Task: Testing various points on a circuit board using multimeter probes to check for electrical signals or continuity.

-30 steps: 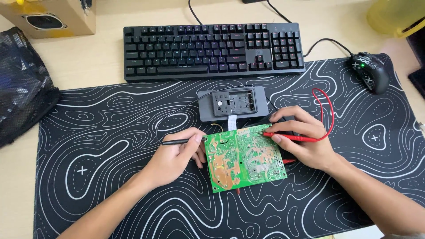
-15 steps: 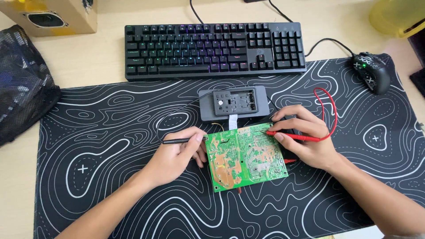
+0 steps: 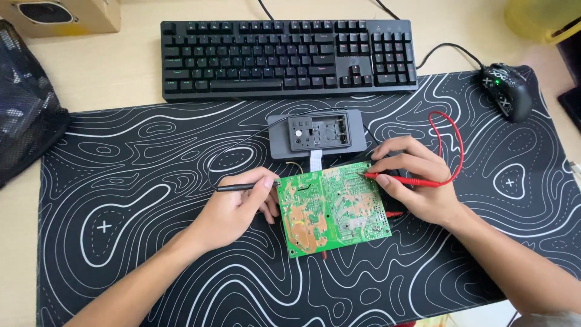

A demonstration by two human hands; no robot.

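At the middle of the black desk mat with white contour lines [image 3: 121,200], a green rectangular circuit board [image 3: 331,209] lies solder side up, slightly rotated, just in front of a small grey box-shaped meter with a recessed panel [image 3: 317,134]. The left hand [image 3: 233,209] pinches a slim black probe [image 3: 242,187] like a pen between thumb and fingers, its tip at the board's left edge; held this way the point can be steered finely while the heel of the hand rests on the mat for steadiness. The right hand [image 3: 417,184] pinches a red probe [image 3: 399,178] the same way, tip down on the board's upper right area, and its thin red lead [image 3: 455,142] loops up behind the hand, out of the way of the work. The board shows pale copper-coloured patches at its left, dense silvery solder points and fine traces across the right half. A black mechanical keyboard [image 3: 289,56] sits beyond the mat, a black computer mouse with a green light [image 3: 507,91] at the mat's far right corner, and a black mesh bag [image 3: 27,115] at the left.
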